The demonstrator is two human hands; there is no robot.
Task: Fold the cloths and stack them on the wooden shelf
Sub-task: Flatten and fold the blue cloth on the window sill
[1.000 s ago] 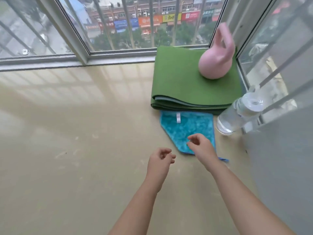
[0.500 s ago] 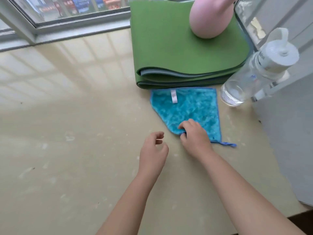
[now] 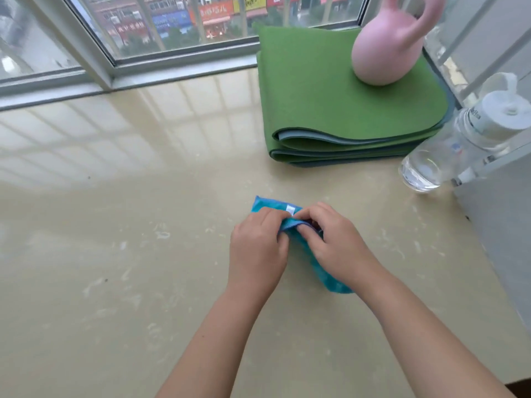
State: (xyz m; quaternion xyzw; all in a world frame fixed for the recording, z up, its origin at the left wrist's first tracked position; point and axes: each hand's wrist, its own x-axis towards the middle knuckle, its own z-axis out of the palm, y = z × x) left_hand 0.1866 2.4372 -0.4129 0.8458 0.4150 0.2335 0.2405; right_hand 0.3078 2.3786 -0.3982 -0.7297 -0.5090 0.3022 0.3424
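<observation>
A small turquoise cloth [image 3: 265, 204] with a white tag lies bunched on the beige sill, mostly hidden under my hands. My left hand [image 3: 257, 249] pinches its upper edge from the left. My right hand [image 3: 337, 244] grips the same edge from the right, fingers curled over the fabric. A tail of the cloth shows below my right wrist. No wooden shelf is in view.
A folded green mat [image 3: 342, 110] lies at the back right with a pink kettlebell [image 3: 388, 50] on it. A clear bottle [image 3: 459, 139] with a white cap stands at the right by a grey wall. Window frames [image 3: 94, 61] border the sill behind.
The cloth lay flat by the green mat with only my right hand touching it. Now it is drawn nearer to me and bunched, and both hands hold it.
</observation>
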